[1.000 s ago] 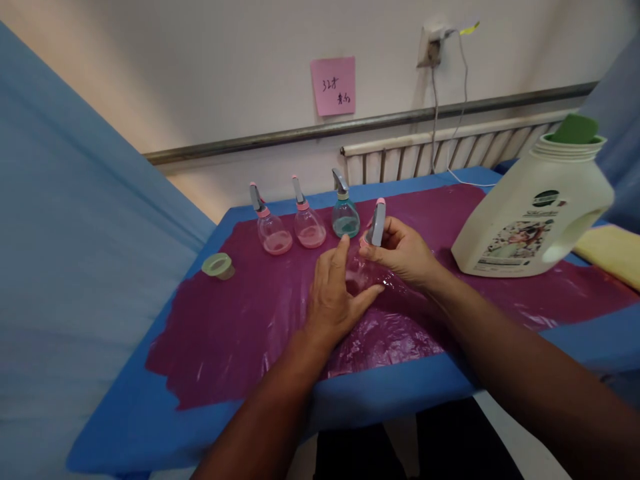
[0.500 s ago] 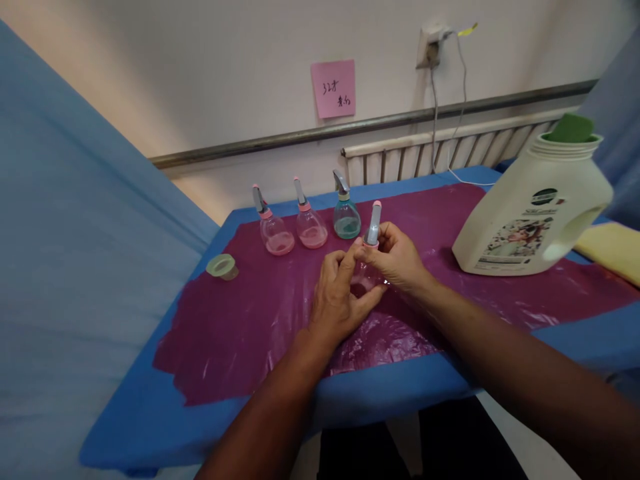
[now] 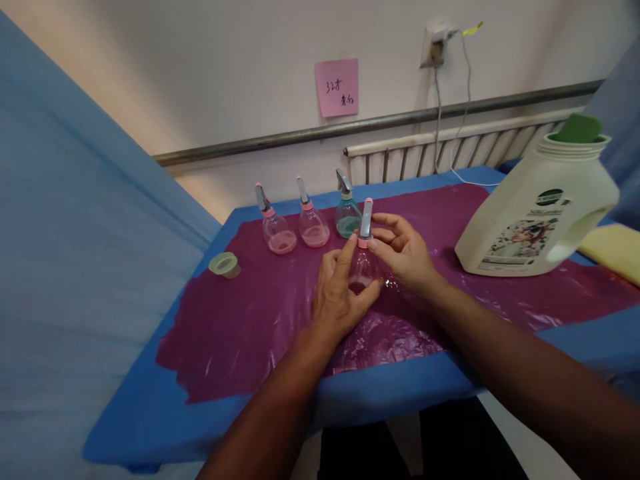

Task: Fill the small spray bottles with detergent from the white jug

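A clear spray bottle with a grey trigger head and pink collar (image 3: 365, 244) stands upright on the purple plastic sheet, close in front of me. My left hand (image 3: 337, 290) wraps its round body, index finger up by the collar and thumb across the front. On the other side, my right hand (image 3: 403, 253) has its thumb at the collar and its fingertips beside the trigger head, in a loose hold. Behind stand two more spray bottles, one with pink liquid (image 3: 280, 239) and its twin (image 3: 315, 233), plus a blue-green spray bottle (image 3: 349, 219).
A big cream detergent jug (image 3: 533, 213) with a green piece in its mouth stands right. A pale green cap (image 3: 225, 265) lies left. The purple sheet (image 3: 240, 327) covers a blue table (image 3: 130, 407). Yellow cloth (image 3: 613, 250) is far right; a blue curtain (image 3: 90, 233) hangs left.
The trigger head has turned and shifted slightly left. My right fingers have loosened and spread a little around it, showing more of the collar. My left hand keeps its hold on the bottle.
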A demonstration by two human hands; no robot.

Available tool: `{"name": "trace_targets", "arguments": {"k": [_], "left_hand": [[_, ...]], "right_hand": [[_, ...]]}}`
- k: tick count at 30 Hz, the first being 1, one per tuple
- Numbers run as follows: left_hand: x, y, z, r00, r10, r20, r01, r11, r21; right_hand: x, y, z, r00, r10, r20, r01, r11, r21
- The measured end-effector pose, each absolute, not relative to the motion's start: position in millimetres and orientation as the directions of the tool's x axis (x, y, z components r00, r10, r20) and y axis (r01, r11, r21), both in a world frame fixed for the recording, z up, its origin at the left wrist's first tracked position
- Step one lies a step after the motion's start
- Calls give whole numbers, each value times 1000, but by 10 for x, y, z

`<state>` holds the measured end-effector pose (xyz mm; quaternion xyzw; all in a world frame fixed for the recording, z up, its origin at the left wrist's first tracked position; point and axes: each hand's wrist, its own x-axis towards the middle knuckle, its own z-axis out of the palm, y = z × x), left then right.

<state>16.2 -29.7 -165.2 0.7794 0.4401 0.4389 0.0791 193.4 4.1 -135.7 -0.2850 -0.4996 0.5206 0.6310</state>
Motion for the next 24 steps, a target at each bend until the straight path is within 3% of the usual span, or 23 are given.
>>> {"name": "trace_targets", "arguments": {"k": [9, 20, 24], "left_hand": [[159, -269, -1698, 224, 739, 636, 688, -582, 434], [161, -268, -1666, 197, 692, 694, 649, -623, 437], [156, -274, -1651, 214, 681, 701, 656, -631, 413]], "right_hand": [[1916, 117, -1432, 50, 933, 358, -318, 354, -879], [2120, 273, -1279, 188, 866, 464, -63, 482, -874], [2576, 739, -1168, 249, 794, 554, 161, 531, -832]]}}
